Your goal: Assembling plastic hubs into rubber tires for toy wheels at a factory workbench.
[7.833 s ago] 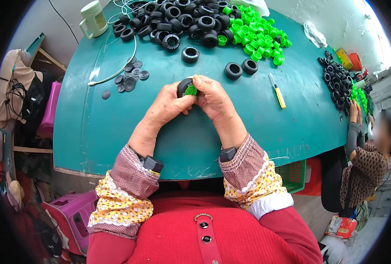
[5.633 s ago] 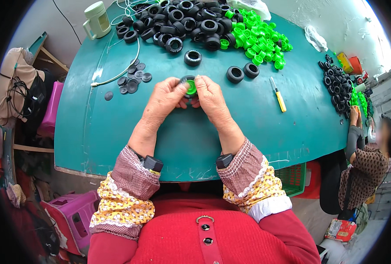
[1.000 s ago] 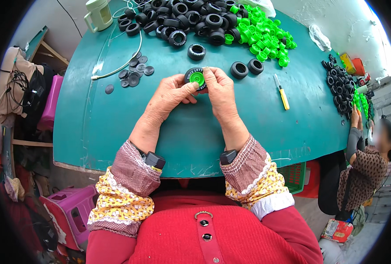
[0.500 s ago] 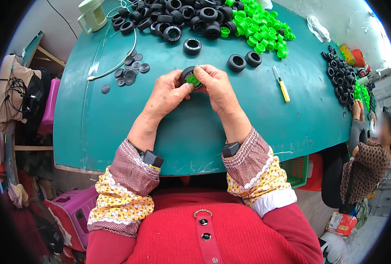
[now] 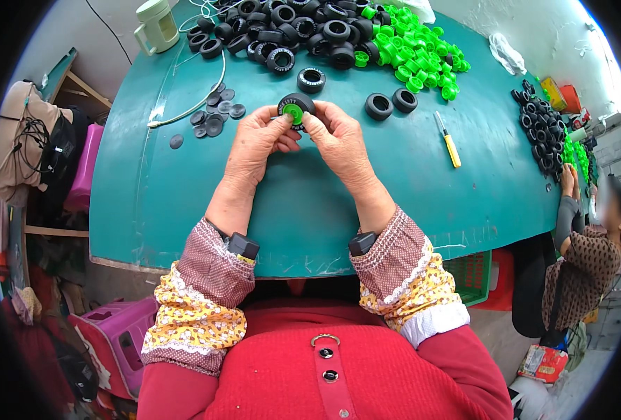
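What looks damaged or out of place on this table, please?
The table has whitish scuffs along its near edge, like wear. One black disc lies apart from the other discs. The held tyre, partly hidden, shows no visible damage.

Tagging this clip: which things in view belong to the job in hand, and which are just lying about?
Job, apparently:
black tyre with green hub, in left hand and right hand
heap of tyres
heap of hubs

Lying about, apparently:
pale green mug
crumpled white plastic
yellow-handled tool, dark discs (roles unclear)
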Available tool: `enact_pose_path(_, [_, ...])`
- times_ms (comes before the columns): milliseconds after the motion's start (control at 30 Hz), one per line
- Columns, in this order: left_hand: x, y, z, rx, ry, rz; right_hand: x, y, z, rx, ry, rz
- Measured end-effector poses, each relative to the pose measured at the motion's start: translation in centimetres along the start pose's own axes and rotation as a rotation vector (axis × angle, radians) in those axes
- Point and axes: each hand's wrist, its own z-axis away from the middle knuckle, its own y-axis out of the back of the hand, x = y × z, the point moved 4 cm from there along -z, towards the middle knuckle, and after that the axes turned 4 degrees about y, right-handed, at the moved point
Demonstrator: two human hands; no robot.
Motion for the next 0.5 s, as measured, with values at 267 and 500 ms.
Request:
enact_pose_path(267, [-0.6, 0.2, 0.1, -0.186, 0.060, 0.489, -1.3, -0.7, 0.6, -0.049, 0.204, 0.302])
enact_pose_path(500, [0.4, 0.2, 0.0, -0.245, 0.015, 0.784, -2.8, 9.1, -0.8, 0.213, 0.234, 0.505])
